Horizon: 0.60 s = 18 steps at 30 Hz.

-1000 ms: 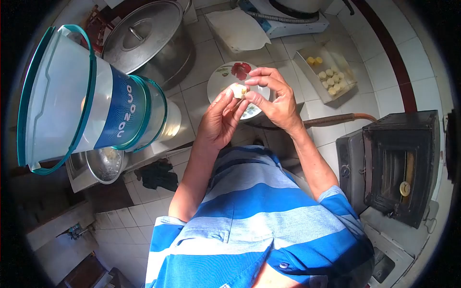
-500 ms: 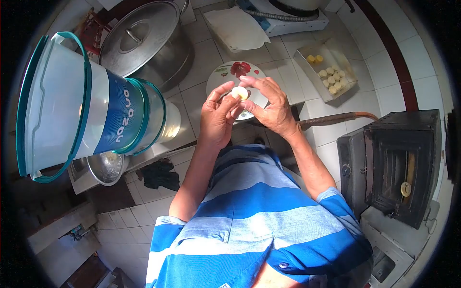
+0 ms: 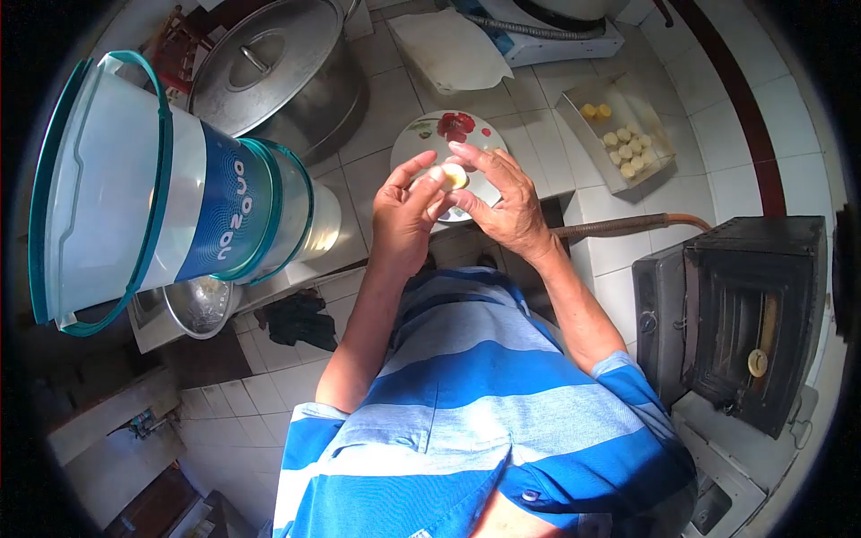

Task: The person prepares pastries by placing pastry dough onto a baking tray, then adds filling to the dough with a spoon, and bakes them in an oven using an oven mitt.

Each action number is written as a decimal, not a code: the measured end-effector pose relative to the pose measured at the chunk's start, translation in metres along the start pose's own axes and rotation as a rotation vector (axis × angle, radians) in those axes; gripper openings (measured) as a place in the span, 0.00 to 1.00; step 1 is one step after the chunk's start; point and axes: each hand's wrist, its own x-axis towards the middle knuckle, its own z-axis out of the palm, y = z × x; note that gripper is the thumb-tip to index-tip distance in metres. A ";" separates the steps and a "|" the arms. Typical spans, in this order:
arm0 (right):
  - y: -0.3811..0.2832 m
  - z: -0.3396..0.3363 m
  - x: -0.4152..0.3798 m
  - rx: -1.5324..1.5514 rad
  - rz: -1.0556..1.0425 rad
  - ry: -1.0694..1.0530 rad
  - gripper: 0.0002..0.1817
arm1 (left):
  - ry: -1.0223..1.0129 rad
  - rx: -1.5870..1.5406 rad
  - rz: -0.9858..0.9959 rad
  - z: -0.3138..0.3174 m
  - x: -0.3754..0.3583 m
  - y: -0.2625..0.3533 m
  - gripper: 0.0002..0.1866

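Note:
A small round pale-yellow cookie [image 3: 455,177] is held up in front of my chest, over the near part of a plate. My left hand [image 3: 404,211] pinches its left side between thumb and fingertips. Curved around its right side is my right hand [image 3: 507,202], with the thumb below and the index finger above the edge; exactly where they touch is hard to see. Beneath both hands lies a white plate [image 3: 421,141] with red flowers, partly hidden by them.
A metal tray [image 3: 619,186] with several pale rounds [image 3: 630,152] lies at the right. Left stand a large lidded pot [image 3: 314,108], clear buckets [image 3: 108,197] and a metal bowl [image 3: 199,309]. A small black oven [image 3: 744,314] is right; white paper [image 3: 448,49] lies behind the plate.
The cookie has turned slightly in my fingers, showing more of its yellow face. Both hands stay nearly in place, while the view has shifted slightly.

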 end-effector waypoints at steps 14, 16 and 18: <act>0.004 0.001 -0.005 0.022 0.091 0.047 0.32 | -0.098 -0.194 -0.112 -0.011 0.005 -0.009 0.19; 0.012 0.002 -0.007 0.024 0.089 0.013 0.31 | -0.047 -0.202 -0.149 -0.019 0.013 -0.017 0.19; 0.022 0.004 -0.007 0.028 0.080 -0.026 0.31 | -0.001 -0.021 -0.104 -0.028 0.022 -0.032 0.19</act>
